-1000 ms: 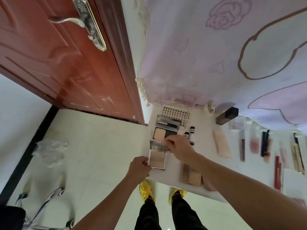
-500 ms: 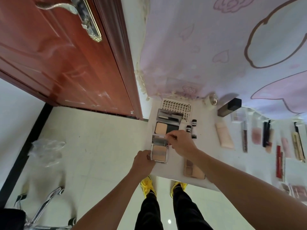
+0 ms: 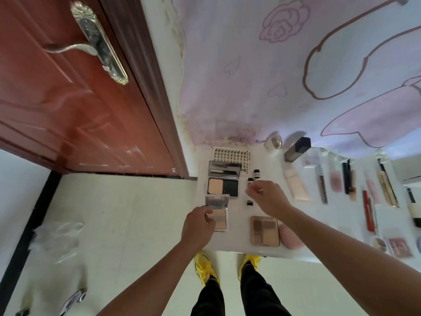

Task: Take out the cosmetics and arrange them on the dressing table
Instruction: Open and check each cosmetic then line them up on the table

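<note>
Open compact (image 3: 220, 218) at frame centre, long axis up-frame, gripped at left edge by left hand (image 3: 199, 226). Right hand (image 3: 267, 198) just right of it, curled; whether anything is held cannot be told.

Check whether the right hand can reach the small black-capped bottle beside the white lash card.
Probably yes: the right hand hovers just short of the small black-capped bottle, with nothing blocking.

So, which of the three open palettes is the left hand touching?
The small silver-framed palette at the table's left edge: the left hand holds it and neither of the others.
</note>
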